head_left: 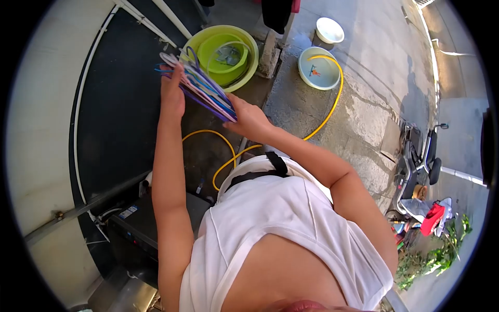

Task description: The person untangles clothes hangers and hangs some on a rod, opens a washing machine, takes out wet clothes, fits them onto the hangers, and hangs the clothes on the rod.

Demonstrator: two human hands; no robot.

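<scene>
Both my hands hold one bundle of clothes hangers [205,89], in purple, pink, blue and white, tilted from upper left to lower right. My left hand [173,92] is closed around the upper-left end, near the hooks. At the lower-right end, my right hand [247,117] grips the hangers' edges. Just beyond the bundle stands a large yellow-green basin [251,66], with a smaller green tub [208,52] inside it. Grey cloth-like material [227,55] lies in that tub. The hangers cover part of the basin's near-left rim.
A yellow hose [337,99] runs across the ground into a pale blue basin [306,78]. Behind that is a white basin [329,30]. Dark fabric [277,14] hangs at the top. A black boxy appliance [143,221] stands lower left, and a parked electric bike [416,156] is at right.
</scene>
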